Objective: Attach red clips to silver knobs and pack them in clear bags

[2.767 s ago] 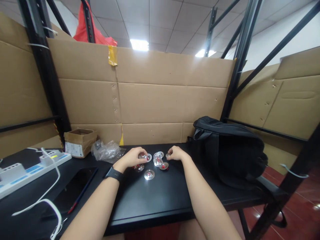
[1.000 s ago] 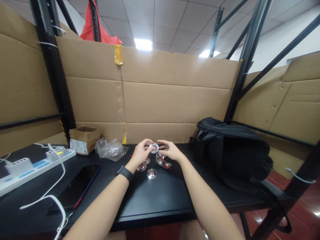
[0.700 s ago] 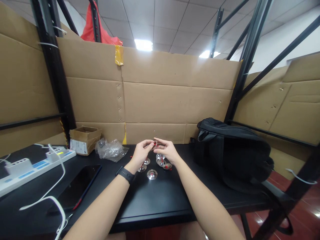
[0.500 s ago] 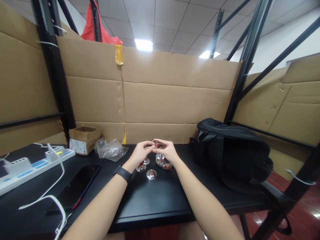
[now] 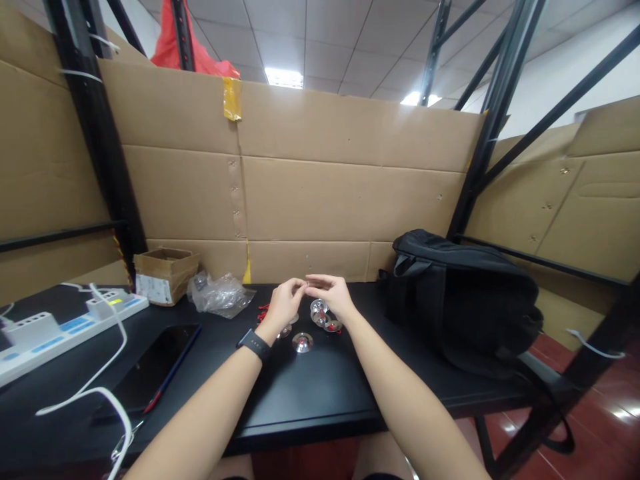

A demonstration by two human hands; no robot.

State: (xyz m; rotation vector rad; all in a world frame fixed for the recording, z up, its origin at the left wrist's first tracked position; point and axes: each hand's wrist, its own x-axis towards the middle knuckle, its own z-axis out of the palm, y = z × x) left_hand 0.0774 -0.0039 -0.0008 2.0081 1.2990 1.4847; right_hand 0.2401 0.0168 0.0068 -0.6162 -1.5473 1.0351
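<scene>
My left hand [image 5: 286, 305] and my right hand [image 5: 334, 293] meet above the table, fingertips pinched together. What they hold between them is tiny and mostly covered by the fingers, so I cannot make it out. Just below lie several small shiny metal discs with red centres, like finger cymbals. One disc [image 5: 303, 343] sits alone nearest me. A cluster of discs [image 5: 320, 312] is beside my right hand, some with red cord. Other discs [image 5: 285, 331] are partly hidden under my left hand. A bunch of red cord [image 5: 263, 311] shows left of that hand.
On the black table [image 5: 310, 400], a black backpack [image 5: 470, 300] stands at the right. To the left are a small cardboard box [image 5: 167, 275], a crumpled clear plastic bag [image 5: 220, 295], a phone [image 5: 155, 367] and a white power strip [image 5: 70, 333] with cables. Cardboard walls enclose the back.
My left hand has turned and shifted slightly, now covering more of the left discs and exposing red cord beside it. The red bit between my fingertips no longer shows. The view has tilted slightly.
</scene>
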